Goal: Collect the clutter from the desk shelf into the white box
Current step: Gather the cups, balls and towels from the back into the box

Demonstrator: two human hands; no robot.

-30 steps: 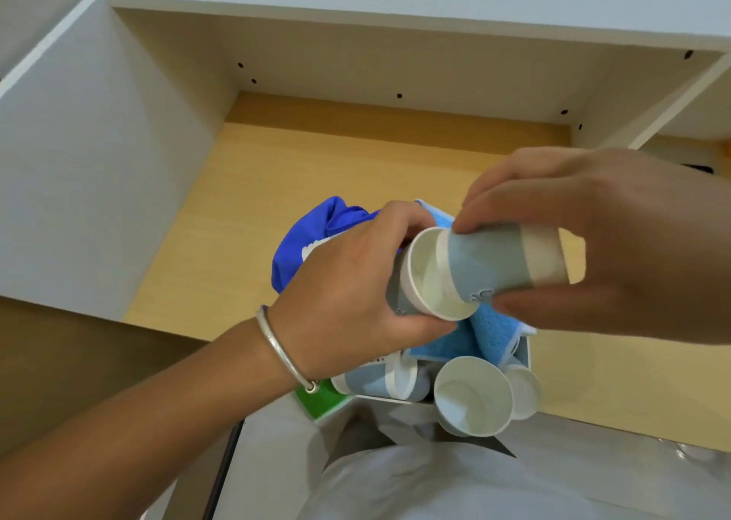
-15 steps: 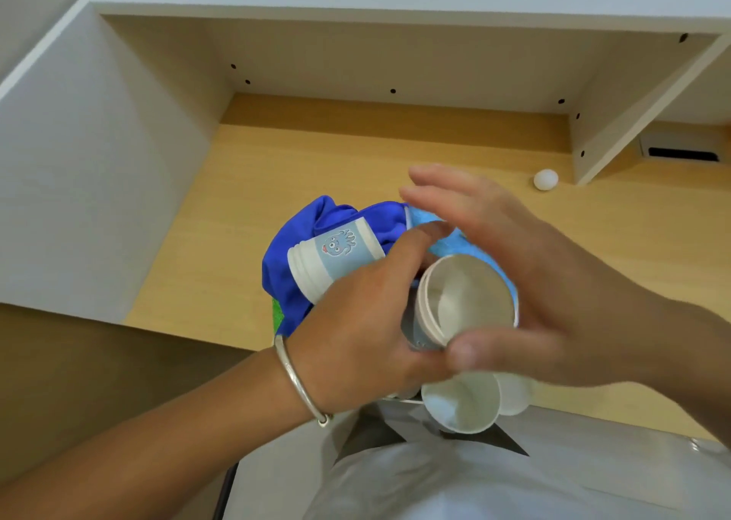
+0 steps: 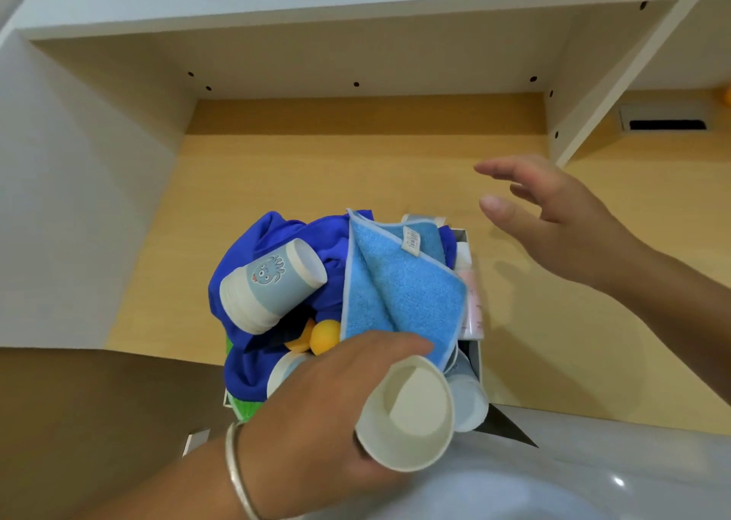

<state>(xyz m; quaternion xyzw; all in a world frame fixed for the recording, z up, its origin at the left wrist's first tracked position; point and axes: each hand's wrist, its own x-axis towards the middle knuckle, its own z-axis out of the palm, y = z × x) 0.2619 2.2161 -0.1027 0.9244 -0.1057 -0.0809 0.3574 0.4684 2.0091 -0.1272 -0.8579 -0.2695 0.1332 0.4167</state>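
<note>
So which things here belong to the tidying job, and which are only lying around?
Belong to the job:
- white box, already heaped
- paper cup held in the left hand
- octopus-print cup, light blue towel, dark blue cloth, orange balls in the box
- right hand, open, empty

Just lying about:
- cable slot
- desk surface

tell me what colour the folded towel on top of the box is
Light blue, with a paler edge trim and a small white tag, on the folded towel; head view.

A thin silver bangle point(image 3: 237, 476) circles the left wrist; both forearms are bare.
</note>
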